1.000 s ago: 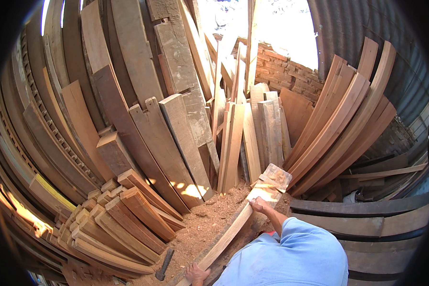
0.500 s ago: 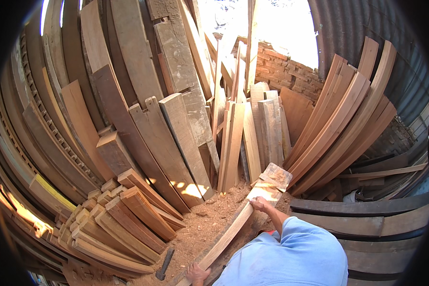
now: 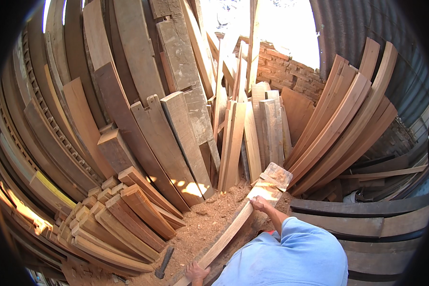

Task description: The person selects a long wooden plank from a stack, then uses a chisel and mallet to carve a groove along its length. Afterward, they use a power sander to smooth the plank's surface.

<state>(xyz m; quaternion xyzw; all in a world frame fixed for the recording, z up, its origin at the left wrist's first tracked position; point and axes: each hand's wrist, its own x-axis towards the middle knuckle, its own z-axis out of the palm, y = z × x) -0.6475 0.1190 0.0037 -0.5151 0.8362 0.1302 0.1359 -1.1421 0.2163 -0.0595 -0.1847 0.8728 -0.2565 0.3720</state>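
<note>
Plank [image 3: 224,240], right hand [image 3: 259,204] clasping it, left hand [image 3: 196,273] lower, hold unclear

Room above plank [image 3: 227,237], hammer [image 3: 165,261] left

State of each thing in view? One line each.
Right hand: closed on strip
Left hand: on strip, finger closure unclear
Strip: under both hands, slanted across view
Hammer: lying on sawdust, untouched
Sawdust: loose, spread
Short beams: piled
Right-side boards: propped up, tilted
</note>
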